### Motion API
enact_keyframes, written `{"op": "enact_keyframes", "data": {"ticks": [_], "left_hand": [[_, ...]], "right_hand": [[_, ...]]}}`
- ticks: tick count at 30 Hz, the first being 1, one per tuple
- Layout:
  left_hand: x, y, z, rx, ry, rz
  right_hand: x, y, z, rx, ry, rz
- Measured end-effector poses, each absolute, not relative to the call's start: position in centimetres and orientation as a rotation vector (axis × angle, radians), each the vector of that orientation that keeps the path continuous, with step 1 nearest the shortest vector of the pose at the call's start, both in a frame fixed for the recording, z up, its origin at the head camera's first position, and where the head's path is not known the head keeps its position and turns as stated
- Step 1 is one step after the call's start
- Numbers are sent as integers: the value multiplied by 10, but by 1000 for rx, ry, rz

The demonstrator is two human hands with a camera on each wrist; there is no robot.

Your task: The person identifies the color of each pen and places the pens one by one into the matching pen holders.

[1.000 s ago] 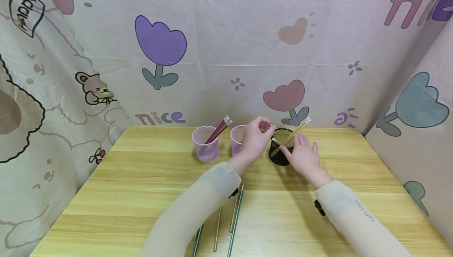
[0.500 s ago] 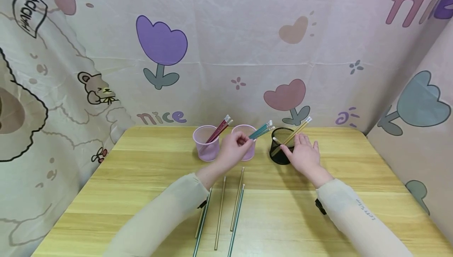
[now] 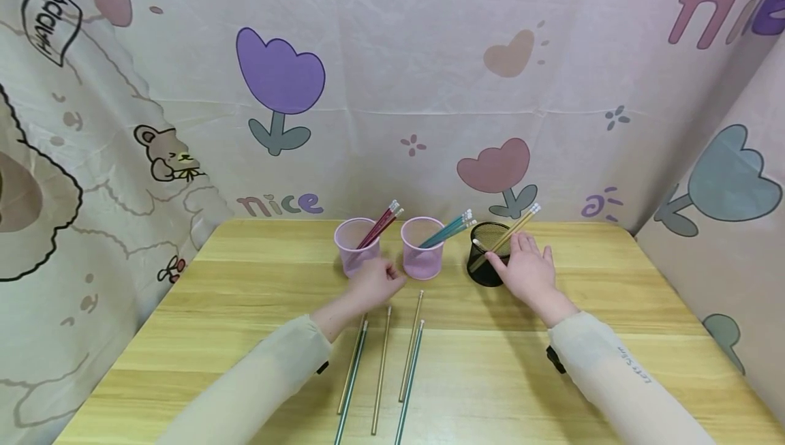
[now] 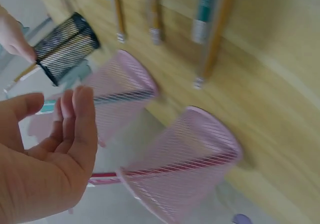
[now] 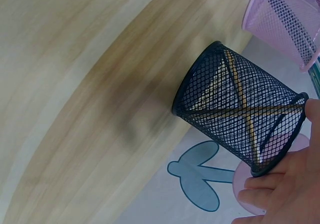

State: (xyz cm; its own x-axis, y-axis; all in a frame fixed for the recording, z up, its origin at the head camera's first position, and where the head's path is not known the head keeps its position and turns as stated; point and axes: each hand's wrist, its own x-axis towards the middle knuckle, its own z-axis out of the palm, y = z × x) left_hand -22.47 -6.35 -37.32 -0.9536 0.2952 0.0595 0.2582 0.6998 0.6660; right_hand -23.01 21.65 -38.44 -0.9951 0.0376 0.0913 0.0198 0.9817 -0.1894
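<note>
My left hand [image 3: 374, 283] hovers in front of the left pink mesh pencil cup [image 3: 349, 237], holding nothing; in the left wrist view its thumb and fingers [image 4: 82, 112] are apart. Red pencils [image 3: 379, 225] lean in that cup. Beside it, the middle pink mesh cup [image 3: 423, 264] contains teal pencils [image 3: 448, 229]. With thumb and fingers at its rim and side, my right hand [image 3: 529, 271] holds the black mesh pencil cup [image 5: 240, 109] upright. Yellow pencils [image 3: 514, 228] slant inside it. Several gold pencils [image 3: 381, 377] and green pencils [image 3: 410, 380] lie on the table.
The cups stand in a row near the back edge of the wooden table [image 3: 601, 390]. A printed curtain [image 3: 380, 56] hangs right behind them and along both sides. The loose pencils lie roughly lengthwise before the cups, eraser ends away from me.
My left hand has moved left and toward me from beside the black cup, past the middle pink cup, uncovering the teal pencils. The right hand stays at the black cup.
</note>
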Motion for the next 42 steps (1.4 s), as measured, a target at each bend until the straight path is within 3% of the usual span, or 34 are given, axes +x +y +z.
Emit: {"op": "enact_keyframes", "data": {"ticks": [15,42], "left_hand": [[-231,-117,-401,311,2768,551],[-232,-119,-417,236,2770,636]], "right_hand": [[-230,217,-385,-41,-3024,290],[-231,217,-387,-42,-3022,276]]}}
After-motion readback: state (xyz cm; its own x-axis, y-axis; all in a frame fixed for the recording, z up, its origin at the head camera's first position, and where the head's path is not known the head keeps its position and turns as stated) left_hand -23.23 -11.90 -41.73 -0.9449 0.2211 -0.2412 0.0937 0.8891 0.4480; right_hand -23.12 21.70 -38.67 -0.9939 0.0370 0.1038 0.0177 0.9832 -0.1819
